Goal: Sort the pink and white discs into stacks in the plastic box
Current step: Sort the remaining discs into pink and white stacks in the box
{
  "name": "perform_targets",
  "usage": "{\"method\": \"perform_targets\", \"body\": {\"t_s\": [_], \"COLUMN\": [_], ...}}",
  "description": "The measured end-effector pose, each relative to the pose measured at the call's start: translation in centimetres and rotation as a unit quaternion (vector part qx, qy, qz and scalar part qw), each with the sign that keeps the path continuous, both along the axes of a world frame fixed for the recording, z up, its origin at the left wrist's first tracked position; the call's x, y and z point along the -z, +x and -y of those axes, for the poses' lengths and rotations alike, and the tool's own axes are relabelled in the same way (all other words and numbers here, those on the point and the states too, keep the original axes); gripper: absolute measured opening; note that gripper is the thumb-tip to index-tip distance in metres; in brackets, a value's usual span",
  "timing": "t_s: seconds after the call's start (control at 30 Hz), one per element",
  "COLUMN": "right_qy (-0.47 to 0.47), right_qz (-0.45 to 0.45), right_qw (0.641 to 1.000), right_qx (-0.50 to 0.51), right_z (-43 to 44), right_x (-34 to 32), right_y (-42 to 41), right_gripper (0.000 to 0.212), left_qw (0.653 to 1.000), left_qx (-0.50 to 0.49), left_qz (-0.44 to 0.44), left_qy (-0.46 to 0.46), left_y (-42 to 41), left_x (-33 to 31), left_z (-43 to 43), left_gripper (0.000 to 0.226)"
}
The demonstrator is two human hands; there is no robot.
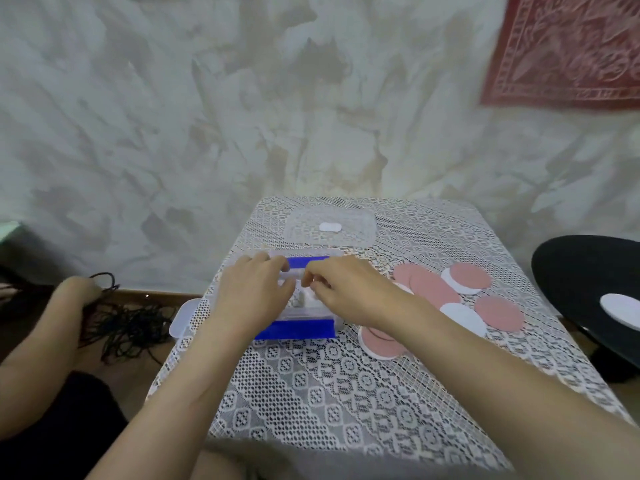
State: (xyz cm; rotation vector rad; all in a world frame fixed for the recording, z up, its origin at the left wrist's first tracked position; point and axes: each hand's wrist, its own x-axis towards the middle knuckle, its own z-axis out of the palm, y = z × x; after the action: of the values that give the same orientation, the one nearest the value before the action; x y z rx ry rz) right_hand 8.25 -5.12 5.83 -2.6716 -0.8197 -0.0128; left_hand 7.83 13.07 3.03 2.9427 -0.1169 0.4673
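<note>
Centre frame: left hand (pixel 252 289) over plastic box (pixel 329 318) with blue strips (pixel 294 330), grip unclear. Right hand (pixel 343 285) pinches white disc (pixel 307 297) inside. Loose pink and white discs (pixel 429 285) at frame right on tabletop (pixel 311 393).

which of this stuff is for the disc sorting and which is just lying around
For the job: clear plastic box with blue bands; loose pink and white round discs; left hand, right hand at the box.
Lying about: clear plastic lid; tangled black cord; round black platter; red patterned cloth.
</note>
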Motion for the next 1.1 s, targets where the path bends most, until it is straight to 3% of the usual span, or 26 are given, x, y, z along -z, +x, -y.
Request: {"method": "perform_targets", "body": {"t_s": [0.17,0.33,0.57,0.83,1.1], "right_qy": [0.007,-0.016,-0.075,-0.037,-0.009], "right_qz": [0.000,0.068,0.133,0.058,0.002], "right_qw": [1.000,0.997,0.985,0.978,0.982], "right_qx": [-0.002,0.022,0.083,0.197,0.189], "right_z": [0.3,2.2,8.2,15.6,17.4], "right_x": [-0.4,-1.2,-0.8,3.4,5.7], "right_y": [0.0,0.1,0.4,-0.9,-0.3], "right_gripper": [0.028,0.020,0.028,0.034,0.026], "left_qw": [1.000,0.999,0.993,0.981,0.978], "left_qx": [0.015,0.036,0.109,0.172,0.187], "left_qz": [-0.014,-0.014,0.031,0.064,0.071], "left_qy": [0.006,0.030,0.035,0.062,0.051], "left_y": [-0.3,-0.4,0.8,0.8,0.1], "left_x": [-0.5,-1.5,-2.4,1.7,5.9], "left_z": [0.7,2.4,8.3,16.7,17.6], "left_gripper": [0.029,0.028,0.031,0.026,0.027]}}
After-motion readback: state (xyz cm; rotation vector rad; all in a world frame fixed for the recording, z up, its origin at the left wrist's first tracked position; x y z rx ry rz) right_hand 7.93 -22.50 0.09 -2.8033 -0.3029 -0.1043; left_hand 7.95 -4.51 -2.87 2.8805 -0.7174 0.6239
